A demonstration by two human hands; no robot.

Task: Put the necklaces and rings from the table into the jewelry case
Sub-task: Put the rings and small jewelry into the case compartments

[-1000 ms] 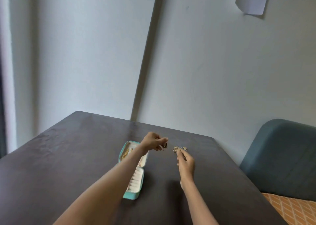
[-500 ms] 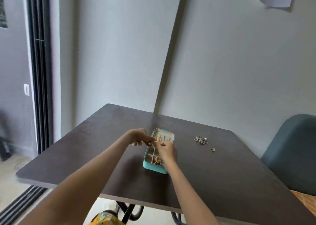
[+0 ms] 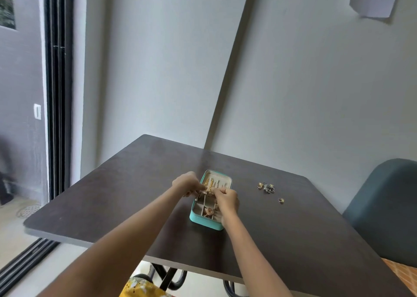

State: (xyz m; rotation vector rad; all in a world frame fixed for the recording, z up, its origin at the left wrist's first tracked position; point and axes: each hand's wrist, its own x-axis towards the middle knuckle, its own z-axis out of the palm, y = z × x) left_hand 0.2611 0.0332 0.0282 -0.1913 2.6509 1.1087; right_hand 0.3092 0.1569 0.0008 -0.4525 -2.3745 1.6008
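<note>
An open teal jewelry case (image 3: 203, 221) lies on the dark table (image 3: 112, 201), its cream compartments holding gold pieces. Over its middle, my left hand (image 3: 188, 183) and my right hand (image 3: 226, 200) meet, both pinching a small gold piece of jewelry (image 3: 208, 191). I cannot tell whether it is a ring or a necklace. To the right of the case, a small heap of rings (image 3: 266, 187) sits on the table. A single gold ring (image 3: 281, 200) lies nearer to me.
A teal upholstered chair (image 3: 383, 211) stands at the table's right side. The wall runs just behind the table. A sliding door frame (image 3: 57, 93) is at the left. The table's near edge (image 3: 158, 259) crosses below my forearms.
A second ago my hands were at the ring heap right of the case. They have moved left over the case, holding a gold piece together. The view has swung left.
</note>
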